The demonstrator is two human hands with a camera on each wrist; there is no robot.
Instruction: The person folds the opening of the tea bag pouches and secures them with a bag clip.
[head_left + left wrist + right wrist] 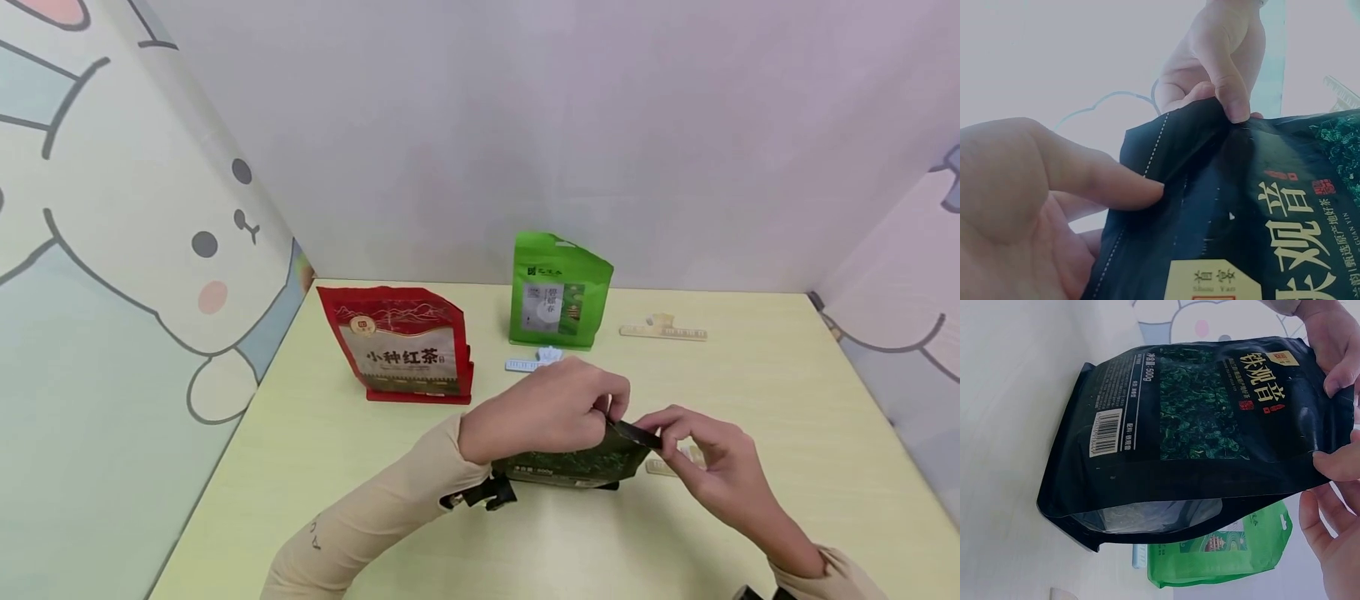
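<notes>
A black tea pouch (573,463) with a window of green leaves stands on the pale yellow table (780,400) close to me. My left hand (611,412) pinches the pouch's top edge from the left. My right hand (663,437) pinches the same edge from the right. In the left wrist view my left thumb (1116,181) presses on the black pouch (1222,206) along its stitched top strip, and the right hand's fingers (1229,81) curl over the far corner. The right wrist view has the pouch (1197,431) lying sideways in the picture, with my right thumb (1335,465) on its top.
A red tea pouch (401,346) stands at the left and a green pouch (558,292) at the back centre. A white sealing clip (534,361) lies before the green pouch, a beige clip (663,331) to its right, another (658,467) by my right hand. Cartoon-printed walls enclose the table.
</notes>
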